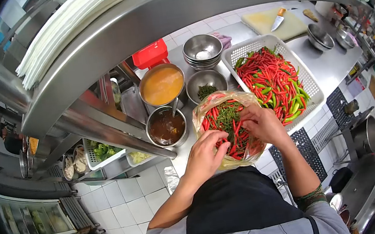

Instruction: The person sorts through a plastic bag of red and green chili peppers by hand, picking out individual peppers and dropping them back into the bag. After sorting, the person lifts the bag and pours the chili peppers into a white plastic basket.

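A clear plastic bag (200, 110) stands open in front of me, filled with red chilies (240, 148) and a heap of thin green stems (226, 120). My left hand (207, 151) is at the bag's near left side, thumb and forefinger closed around what looks like a red chili. Over the right side of the bag, my right hand (263, 123) has its fingers curled together; what they hold, if anything, is hidden. Just beyond the bag sits a steel bowl (220, 80) with green stems in it. A white basket (312, 86) heaped with red and green chilies is at the right.
Left of the bag stand a pot of orange liquid (162, 86) and a pot of dark sauce (166, 127) with a ladle. Stacked bowls (202, 48), a cutting board (260, 24) and a knife (277, 21) lie farther back. A steel shelf (172, 3) crosses overhead.
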The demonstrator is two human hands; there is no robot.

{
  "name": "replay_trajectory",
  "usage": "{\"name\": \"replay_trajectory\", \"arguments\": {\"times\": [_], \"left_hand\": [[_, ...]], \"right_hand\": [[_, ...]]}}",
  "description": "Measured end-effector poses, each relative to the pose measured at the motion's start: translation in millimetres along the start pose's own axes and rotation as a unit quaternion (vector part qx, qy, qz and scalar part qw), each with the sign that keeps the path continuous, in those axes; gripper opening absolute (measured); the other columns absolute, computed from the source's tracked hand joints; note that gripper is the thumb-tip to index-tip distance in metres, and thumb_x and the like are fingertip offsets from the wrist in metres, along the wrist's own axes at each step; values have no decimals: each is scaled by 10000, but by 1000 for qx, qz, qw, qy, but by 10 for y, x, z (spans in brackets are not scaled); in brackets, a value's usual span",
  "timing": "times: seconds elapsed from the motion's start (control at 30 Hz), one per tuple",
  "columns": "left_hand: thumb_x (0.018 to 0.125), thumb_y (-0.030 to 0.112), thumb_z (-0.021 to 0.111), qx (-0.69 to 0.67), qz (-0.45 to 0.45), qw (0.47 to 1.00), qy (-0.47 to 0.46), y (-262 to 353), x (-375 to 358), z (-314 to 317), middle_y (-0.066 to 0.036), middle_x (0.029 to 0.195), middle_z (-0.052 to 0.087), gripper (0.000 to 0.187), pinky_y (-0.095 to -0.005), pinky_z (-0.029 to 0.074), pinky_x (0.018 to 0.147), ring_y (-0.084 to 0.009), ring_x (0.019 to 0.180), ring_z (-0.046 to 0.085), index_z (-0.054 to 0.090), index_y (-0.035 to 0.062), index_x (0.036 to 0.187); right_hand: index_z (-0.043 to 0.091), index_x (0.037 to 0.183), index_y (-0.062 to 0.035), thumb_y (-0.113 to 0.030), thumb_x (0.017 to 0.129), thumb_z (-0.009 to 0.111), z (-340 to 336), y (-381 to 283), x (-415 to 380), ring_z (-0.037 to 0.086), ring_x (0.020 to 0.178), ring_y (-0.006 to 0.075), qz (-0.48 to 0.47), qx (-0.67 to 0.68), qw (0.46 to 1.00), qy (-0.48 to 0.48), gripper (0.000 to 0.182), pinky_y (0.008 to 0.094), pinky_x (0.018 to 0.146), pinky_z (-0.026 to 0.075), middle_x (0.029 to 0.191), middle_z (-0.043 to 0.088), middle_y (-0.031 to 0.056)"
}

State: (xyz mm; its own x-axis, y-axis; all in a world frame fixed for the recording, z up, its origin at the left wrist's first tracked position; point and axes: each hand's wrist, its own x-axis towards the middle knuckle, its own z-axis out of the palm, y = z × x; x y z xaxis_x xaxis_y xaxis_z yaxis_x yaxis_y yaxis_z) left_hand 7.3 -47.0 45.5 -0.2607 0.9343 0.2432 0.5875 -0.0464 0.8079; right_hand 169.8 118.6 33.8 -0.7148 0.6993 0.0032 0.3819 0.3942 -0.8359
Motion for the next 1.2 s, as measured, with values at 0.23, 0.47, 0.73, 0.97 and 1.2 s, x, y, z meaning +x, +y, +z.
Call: {"name": "replay_trajectory", "arguments": {"times": [0.23,0.47,0.73,0.97,1.2], "left_hand": [[909,88,664,-25,-67,997,28,164,121,208,-130,1040,666,284,-309,544,777,-191,878,670,625,-17,1169],[943,60,628,-145,-170,975,17,160,100,307,-100,1066,656,335,-279,525,821,-129,916,640,579,-13,1267],[941,30,635,-349,-117,929,-24,-34,67,308,-66,1080,623,332,-263,503,858,-113,941,614,576,-29,1262],[981,107,600,-445,-147,879,-86,-182,-107,93,-18,1002,640,221,-250,490,841,-98,911,604,611,-2,1173],[936,109,656,-283,-117,935,-179,-234,-216,-294,-34,953,680,178,-272,504,822,-105,867,622,632,-3,1072]], "right_hand": [[663,989,21,-30,852,702,-47,-41,-28,721,826,256,-102,136,983,63,152,357,704,564,910,715,150],[624,971,21,-28,902,676,105,36,-93,635,709,80,-57,301,952,15,99,243,643,535,828,686,67],[612,886,-47,-169,978,623,298,-21,-353,572,556,54,89,440,891,-74,153,195,520,466,729,653,11],[657,933,-30,-161,976,627,420,-289,-474,574,629,48,86,376,919,-79,141,207,568,477,765,664,2],[644,1049,-13,-71,918,680,502,-457,-626,600,828,67,31,408,911,-51,148,227,762,493,909,651,-2]]}}
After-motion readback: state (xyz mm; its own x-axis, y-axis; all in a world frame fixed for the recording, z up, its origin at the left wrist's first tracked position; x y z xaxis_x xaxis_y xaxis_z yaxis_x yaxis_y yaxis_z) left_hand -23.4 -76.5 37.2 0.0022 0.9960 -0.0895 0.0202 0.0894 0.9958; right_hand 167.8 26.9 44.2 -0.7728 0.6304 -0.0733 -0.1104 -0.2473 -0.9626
